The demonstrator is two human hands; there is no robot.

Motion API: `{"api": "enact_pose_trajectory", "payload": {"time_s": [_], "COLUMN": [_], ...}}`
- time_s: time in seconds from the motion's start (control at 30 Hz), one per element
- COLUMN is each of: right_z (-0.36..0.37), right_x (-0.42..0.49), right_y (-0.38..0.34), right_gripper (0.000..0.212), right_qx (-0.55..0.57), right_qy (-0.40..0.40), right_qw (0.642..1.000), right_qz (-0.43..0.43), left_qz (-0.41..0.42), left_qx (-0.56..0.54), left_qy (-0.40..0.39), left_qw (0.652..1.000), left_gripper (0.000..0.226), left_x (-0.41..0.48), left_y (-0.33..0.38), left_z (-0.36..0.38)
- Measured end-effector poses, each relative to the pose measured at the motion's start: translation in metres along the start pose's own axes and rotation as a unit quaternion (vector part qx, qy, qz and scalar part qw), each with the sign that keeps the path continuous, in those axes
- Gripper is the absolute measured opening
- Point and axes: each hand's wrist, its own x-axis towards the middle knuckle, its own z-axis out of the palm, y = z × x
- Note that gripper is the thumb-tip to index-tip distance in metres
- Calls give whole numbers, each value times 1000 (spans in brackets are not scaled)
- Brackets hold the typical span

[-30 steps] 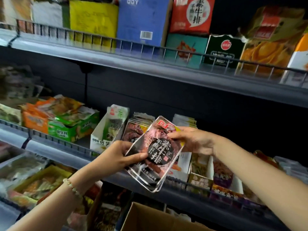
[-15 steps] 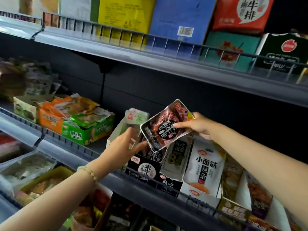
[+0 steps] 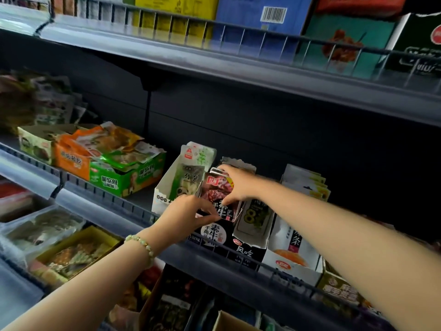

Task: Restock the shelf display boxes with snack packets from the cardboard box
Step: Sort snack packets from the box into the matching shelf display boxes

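Snack packet (image 3: 216,191) now lower, at display box (image 3: 214,237)

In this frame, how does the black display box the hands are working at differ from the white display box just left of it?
The black display box is dark with white lettering; the white display box is pale. The left hand and right hand hold a red-brown packet at the black one; the white one is untouched. Both stand side by side on one shelf.

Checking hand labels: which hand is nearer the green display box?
Left. The left hand is right of the green display box, lower; the right hand is farther right, gripping the snack packet.
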Motion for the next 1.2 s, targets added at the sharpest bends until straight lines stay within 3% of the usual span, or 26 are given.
{"api": "enact_pose_trajectory", "payload": {"time_s": [0.17, 0.33, 0.5, 0.63, 0.77, 0.93, 1.03, 1.13, 1.2], "right_z": [11, -9, -12, 24, 86, 168, 211, 241, 254], "right_x": [-18, -67, -175, -273, -348, -394, -409, -417, -418], "right_y": [7, 9, 33, 63, 104, 135, 146, 157, 159], "right_gripper": [101, 75, 60, 55, 53, 54, 93, 75, 74], "right_qx": [-31, 66, 93, 123, 137, 175, 201, 223, 209], "right_qy": [5, 91, 98, 40, -66, -162, -200, -276, -347], "right_qw": [999, 993, 988, 991, 988, 967, 949, 914, 895], "right_qz": [0, -23, -71, -43, 30, 89, 137, 195, 187], "left_qz": [-21, -37, -37, -31, -24, -50, -79, -97, -112], "left_qx": [9, 22, -13, 0, -21, -5, -22, -13, -28], "left_qy": [10, 24, -20, -102, -173, -282, -360, -451, -511], "left_qw": [1000, 999, 999, 994, 984, 958, 929, 887, 852], "left_gripper": [22, 43, 52, 59, 86, 49, 44, 47, 53], "left_x": [-4, -25, -68, -109, -142, -166, -183, -204, -219], "left_y": [7, 37, 83, 116, 139, 157, 160, 164, 167], "left_z": [2, 0, -6, 12, 48, 118, 163, 200, 218]}}
